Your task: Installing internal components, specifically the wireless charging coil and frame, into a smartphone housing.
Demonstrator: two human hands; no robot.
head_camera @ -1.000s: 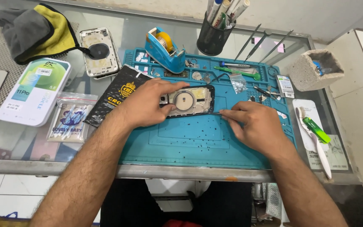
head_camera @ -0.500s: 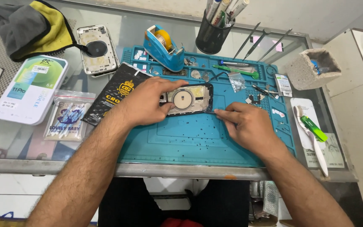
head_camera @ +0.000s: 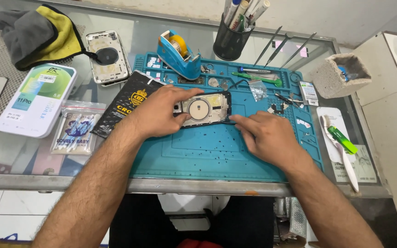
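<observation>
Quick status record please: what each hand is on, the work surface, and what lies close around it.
Left hand: palm down, holding the opened black phone housing with a round coil.
Right hand: fingertips at the housing's lower right edge.
Surface: teal rubber repair mat on a glass table.
Behind: blue tape dispenser, black pen cup.
Left: black foil pouch.

An opened phone housing [head_camera: 205,109] lies flat and lengthwise across the work surface, its inside facing up. It has a dark frame around a pale interior, with a round coil ring near the middle and a yellowish patch toward its right end. Its left end sits under the fingers of the left hand [head_camera: 159,111], which covers that part. Its lower right corner touches the fingertips of the right hand [head_camera: 265,138].
</observation>
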